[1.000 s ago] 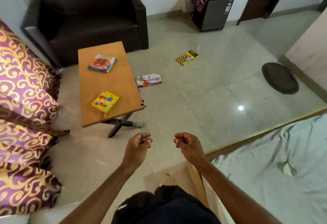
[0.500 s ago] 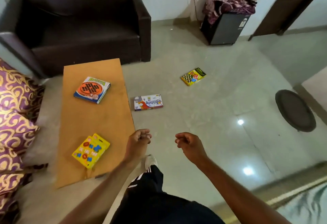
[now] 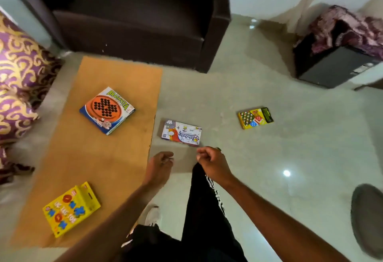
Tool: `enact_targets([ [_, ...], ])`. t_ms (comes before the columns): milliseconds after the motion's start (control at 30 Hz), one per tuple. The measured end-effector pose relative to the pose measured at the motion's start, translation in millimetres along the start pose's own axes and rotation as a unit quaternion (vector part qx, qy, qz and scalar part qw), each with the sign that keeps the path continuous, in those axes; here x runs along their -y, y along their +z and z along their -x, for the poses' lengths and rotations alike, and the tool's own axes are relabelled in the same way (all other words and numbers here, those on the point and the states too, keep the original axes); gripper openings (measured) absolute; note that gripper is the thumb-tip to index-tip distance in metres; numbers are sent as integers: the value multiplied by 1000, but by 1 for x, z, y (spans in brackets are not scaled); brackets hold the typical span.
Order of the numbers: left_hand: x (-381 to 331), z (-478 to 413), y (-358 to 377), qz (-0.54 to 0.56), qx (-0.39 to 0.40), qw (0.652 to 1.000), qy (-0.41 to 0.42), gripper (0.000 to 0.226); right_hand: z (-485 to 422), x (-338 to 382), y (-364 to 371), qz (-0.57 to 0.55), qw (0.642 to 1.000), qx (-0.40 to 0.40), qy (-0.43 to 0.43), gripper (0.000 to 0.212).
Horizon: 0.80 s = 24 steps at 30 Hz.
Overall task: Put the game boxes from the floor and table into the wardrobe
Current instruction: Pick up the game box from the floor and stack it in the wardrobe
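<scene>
Two game boxes lie on the wooden table [image 3: 87,158]: an orange and blue Brainvita box [image 3: 106,110] toward the far end and a yellow tic-tac-toe box [image 3: 70,208] near the front corner. On the floor beside the table's right edge lies a white game box [image 3: 181,134], and a yellow chequered box [image 3: 255,117] sits farther right. My left hand [image 3: 160,164] and my right hand [image 3: 211,162] are held out in loose fists with nothing in them, just short of the white box. No wardrobe is in view.
A dark leather armchair [image 3: 132,17] stands behind the table. A purple and gold patterned cushion [image 3: 18,79] is at the left. A small black cabinet [image 3: 331,65] draped with cloth is at the far right, and a dark round object [image 3: 366,218] lies on the floor.
I have walked forward past the bed; the table and floor boxes are now much closer. Both fists have stayed closed and now hover just short of the white floor box.
</scene>
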<state>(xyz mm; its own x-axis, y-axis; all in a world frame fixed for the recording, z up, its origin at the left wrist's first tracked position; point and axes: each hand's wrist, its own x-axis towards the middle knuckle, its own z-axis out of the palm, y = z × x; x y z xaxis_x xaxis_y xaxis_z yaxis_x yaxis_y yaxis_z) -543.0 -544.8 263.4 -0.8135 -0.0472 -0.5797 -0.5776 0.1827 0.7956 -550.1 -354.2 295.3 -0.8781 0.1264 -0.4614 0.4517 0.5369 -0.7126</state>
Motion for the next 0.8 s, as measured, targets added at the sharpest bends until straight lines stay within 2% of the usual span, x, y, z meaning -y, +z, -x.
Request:
enact_targets([
  [100, 2, -59, 33, 39, -48, 997, -52, 27, -99, -2, -6, 64, 996, 61, -7, 22],
  [267, 25, -165, 94, 114, -124, 969, -178, 22, -261, -25, 1, 149, 970, 189, -34, 27],
  [400, 84, -270, 146, 160, -181, 936, -255, 17, -389, -75, 35, 231, 936, 255, -70, 32],
  [467, 115, -325, 171, 183, -195, 920, -287, 19, -448, -118, 66, 265, 920, 279, -78, 32],
  [533, 149, -371, 189, 178, -174, 919, -305, 22, -490, -154, 90, 280, 910, 296, -74, 34],
  [667, 237, -474, 237, 165, -212, 899, -345, 16, -577, -256, 160, 318, 889, 318, -87, 38],
  [733, 262, -509, 251, 157, -226, 888, -368, 26, -603, -295, 186, 336, 885, 308, -95, 43],
  [800, 287, -541, 263, 180, -262, 864, -391, 47, -623, -330, 210, 353, 882, 298, -91, 52],
])
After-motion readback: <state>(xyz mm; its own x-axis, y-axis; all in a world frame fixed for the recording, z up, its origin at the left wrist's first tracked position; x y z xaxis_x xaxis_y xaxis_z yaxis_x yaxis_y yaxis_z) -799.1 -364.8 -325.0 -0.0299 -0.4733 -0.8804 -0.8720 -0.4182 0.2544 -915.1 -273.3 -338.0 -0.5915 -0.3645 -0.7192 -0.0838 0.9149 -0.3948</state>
